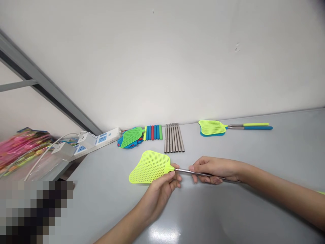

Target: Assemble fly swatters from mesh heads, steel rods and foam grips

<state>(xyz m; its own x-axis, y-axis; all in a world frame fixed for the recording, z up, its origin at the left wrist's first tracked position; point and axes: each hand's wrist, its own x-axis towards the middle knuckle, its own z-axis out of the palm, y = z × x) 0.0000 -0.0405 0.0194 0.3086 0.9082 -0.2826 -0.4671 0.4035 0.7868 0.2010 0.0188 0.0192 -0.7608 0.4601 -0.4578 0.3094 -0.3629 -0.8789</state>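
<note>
A fly swatter with a yellow-green perforated head (151, 167) and a thin metal rod lies across both hands above the grey table. My left hand (162, 188) pinches its neck, where the head meets the rod. Further along, my right hand (208, 170) is closed around the metal rod. The far end of the rod passes behind my right forearm; a bit of yellow-green shows at the right edge of the view. Behind my hands, metal tubes (174, 138) lie side by side, beside a row of coloured handle grips (152, 132).
Loose swatter heads (132, 136) are stacked at the back left, next to a white power strip (108, 138) with plugged-in chargers. Two swatters, one with a yellow head (212, 127), lie near the wall (177, 61). Colourful packages (25, 145) are at far left.
</note>
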